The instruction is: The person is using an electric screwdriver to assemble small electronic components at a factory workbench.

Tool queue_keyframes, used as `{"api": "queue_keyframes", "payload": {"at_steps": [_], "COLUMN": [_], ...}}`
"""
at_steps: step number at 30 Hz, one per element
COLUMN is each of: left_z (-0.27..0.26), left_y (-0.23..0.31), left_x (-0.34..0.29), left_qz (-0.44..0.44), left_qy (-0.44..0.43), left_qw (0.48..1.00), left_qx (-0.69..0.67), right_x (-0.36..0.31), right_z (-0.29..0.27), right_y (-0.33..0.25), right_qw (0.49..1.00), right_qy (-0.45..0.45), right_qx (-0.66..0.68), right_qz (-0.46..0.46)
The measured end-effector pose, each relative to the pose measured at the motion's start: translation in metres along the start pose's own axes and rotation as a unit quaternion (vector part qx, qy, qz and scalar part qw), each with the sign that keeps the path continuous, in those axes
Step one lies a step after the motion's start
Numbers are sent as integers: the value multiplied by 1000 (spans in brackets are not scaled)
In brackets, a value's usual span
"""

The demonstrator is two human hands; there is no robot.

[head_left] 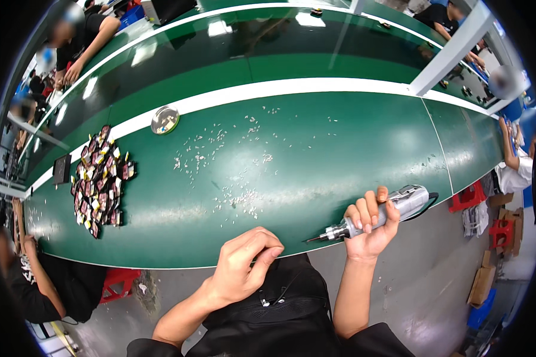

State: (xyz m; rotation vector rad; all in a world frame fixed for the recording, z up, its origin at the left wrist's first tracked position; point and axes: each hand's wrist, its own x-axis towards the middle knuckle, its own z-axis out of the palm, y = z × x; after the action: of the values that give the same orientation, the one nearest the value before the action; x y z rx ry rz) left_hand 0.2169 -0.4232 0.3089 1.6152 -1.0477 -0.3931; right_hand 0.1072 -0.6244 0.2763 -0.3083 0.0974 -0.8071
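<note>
My right hand is wrapped round a silver-grey electric screwdriver, held tilted over the table's near edge. Its thin bit points left, toward my other hand. My left hand is closed in a pinch, thumb against the curled fingers, just over that same edge. Whatever it may hold is hidden by the fingers. Beyond it, many tiny whitish pieces lie scattered on the green tabletop. A heap of small black parts with red, white and yellow bits lies farther left.
A round shallow dish with small pieces stands by the white strip at the back. A black box sits beyond the heap. Behind runs a dark green conveyor, with a grey post at right. Other people sit around; red stools stand on the floor.
</note>
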Motion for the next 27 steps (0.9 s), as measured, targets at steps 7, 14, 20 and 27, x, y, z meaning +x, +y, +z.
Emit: {"api": "queue_keyframes", "payload": {"at_steps": [7,14,20,27], "left_z": [18,17,15,13], "left_y": [-15,-21,-24,-24], "left_x": [-9,-12,-14,-16], "left_qz": [-79,-58,-41,-48], "left_qy": [28,-25,-25,-38], "left_qw": [984,987,988,984], "left_qx": [-155,-147,-144,-170], "right_x": [-24,-32,-30,-31], "right_z": [36,46,45,43], "right_y": [12,24,31,32], "right_qw": [998,994,994,995], "right_qy": [-37,-15,3,-38], "right_qx": [24,-50,-33,-40], "right_qz": [-49,-96,-101,-83]}}
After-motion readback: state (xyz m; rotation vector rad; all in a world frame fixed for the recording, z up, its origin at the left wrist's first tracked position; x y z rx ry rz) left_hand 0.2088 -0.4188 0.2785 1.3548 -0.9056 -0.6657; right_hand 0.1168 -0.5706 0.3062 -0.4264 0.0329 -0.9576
